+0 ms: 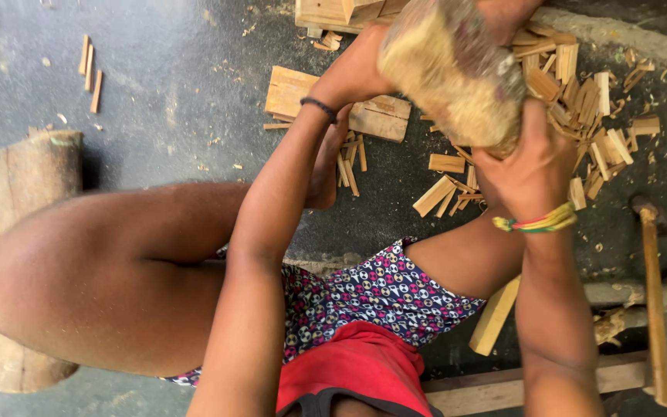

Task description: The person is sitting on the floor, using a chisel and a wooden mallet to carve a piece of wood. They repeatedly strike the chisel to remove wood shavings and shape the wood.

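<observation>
Gripping from both sides, the right hand point(530, 166) and left hand point(357, 73) clasp a rough wood block point(449, 73), held out over the floor point(164, 69); its length tilts away, above scattered wood chips point(580, 100).

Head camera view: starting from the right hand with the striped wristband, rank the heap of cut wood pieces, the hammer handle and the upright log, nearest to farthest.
From the right hand:
1. Heap of cut wood pieces, just above and to its right, beside the fingers.
2. Hammer handle, lower right, by the picture's right edge.
3. Upright log, far left, beyond the bent knee.
</observation>
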